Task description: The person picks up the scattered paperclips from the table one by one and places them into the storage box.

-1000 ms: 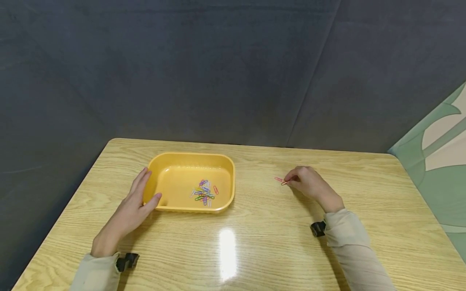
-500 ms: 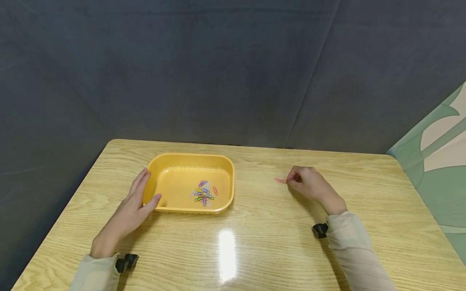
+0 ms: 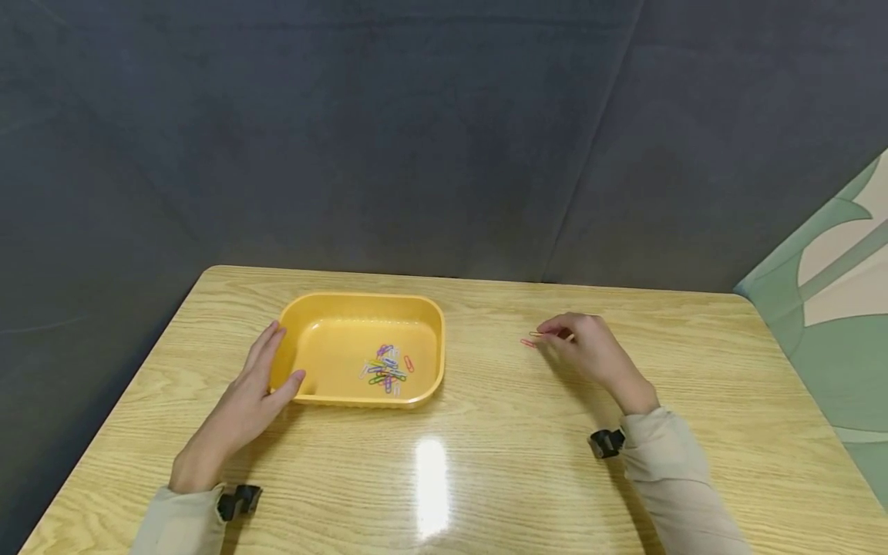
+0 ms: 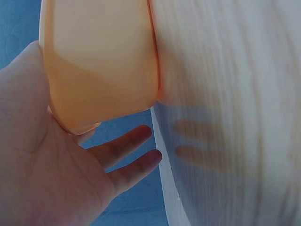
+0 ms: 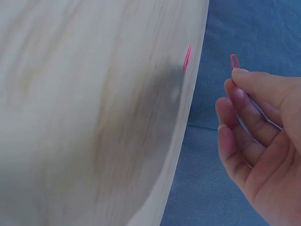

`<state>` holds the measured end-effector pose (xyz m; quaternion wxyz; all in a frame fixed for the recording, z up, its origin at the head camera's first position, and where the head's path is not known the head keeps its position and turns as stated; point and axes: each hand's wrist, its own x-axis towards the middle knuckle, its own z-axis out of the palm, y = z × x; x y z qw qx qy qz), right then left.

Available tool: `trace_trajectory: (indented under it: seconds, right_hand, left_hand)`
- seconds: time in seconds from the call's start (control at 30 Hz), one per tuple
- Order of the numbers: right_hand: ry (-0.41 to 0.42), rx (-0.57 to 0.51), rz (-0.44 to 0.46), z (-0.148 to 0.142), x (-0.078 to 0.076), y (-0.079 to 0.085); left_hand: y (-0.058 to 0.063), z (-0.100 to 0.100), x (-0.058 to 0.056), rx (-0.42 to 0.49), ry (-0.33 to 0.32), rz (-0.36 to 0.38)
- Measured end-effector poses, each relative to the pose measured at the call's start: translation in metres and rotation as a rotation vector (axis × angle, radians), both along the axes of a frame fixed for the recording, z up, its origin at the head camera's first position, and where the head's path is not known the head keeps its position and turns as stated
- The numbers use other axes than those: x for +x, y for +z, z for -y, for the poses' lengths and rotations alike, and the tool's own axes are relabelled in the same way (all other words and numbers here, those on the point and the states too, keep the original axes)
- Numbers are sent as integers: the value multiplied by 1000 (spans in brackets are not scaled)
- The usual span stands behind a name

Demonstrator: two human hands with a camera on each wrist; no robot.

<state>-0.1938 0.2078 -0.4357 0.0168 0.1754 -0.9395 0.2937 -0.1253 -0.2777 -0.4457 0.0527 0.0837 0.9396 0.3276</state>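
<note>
My right hand point(image 3: 591, 351) pinches a small paper clip point(image 5: 234, 61) between thumb and forefinger, just above the tabletop; it looks red in the right wrist view. Close beneath it, a pink-red paper clip point(image 3: 528, 343) lies flat on the table. At the left, my left hand point(image 3: 243, 405) rests against the near left corner of a yellow plastic tray point(image 3: 361, 303). Its thumb lies over the front rim, and the other fingers stretch along the left side. In the left wrist view, two fingers point(image 4: 123, 147) stand straight and apart from the tray wall.
Inside the tray lies a loose pile of several coloured paper clips point(image 3: 387, 370), with a red one point(image 3: 409, 364) at its right. The wooden table point(image 3: 499, 462) meets a dark cloth point(image 3: 416, 154) at its far edge. Green and cream patterned fabric point(image 3: 839, 293) is at the right.
My right hand has lifted one paper clip slightly off the table, away from the pink-red one that stays lying there. The left hand and the tray have stayed put.
</note>
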Motion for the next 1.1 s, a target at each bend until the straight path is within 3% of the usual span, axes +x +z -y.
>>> trace_trajectory:
  seconds: [0.53, 1.1]
  right_hand:
    - [-7, -44, 76, 5, 8, 6]
    - [21, -50, 17, 24, 16, 12]
  left_hand:
    - [1, 0, 0, -7, 0, -19]
    - [3, -1, 0, 1, 3, -11]
